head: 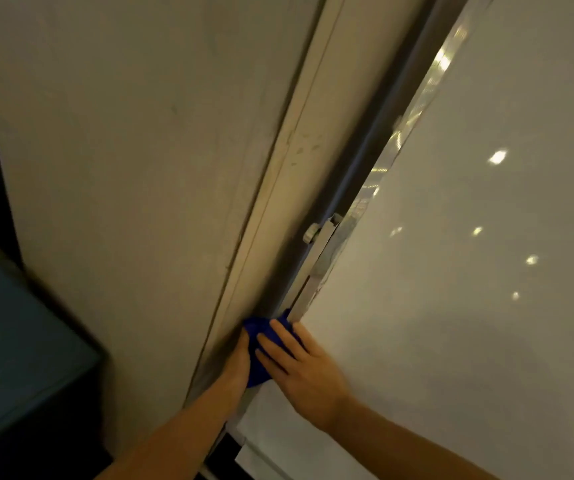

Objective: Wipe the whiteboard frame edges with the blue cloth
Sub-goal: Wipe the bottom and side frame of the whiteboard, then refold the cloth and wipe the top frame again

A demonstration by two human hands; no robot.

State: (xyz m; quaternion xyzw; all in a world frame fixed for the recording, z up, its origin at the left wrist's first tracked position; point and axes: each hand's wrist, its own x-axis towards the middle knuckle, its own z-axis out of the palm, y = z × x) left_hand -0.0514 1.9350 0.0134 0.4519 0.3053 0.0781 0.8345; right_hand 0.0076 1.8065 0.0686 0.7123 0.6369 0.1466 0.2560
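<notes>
Mid-wipe: blue cloth [261, 355] folded over the whiteboard frame [358, 174] low on its left edge, right hand [299, 365] flat, straight fingers pressing it, left hand [238, 362] touching it wall-side, fingers hidden, grip unclear; next likely sliding it up toward the clip [313, 233].

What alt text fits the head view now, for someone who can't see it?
Two bare hands press a blue cloth against the whiteboard frame edge: the left hand holds it from the wall side, the right hand lies flat over it. The glossy whiteboard reflects spots of light.
</notes>
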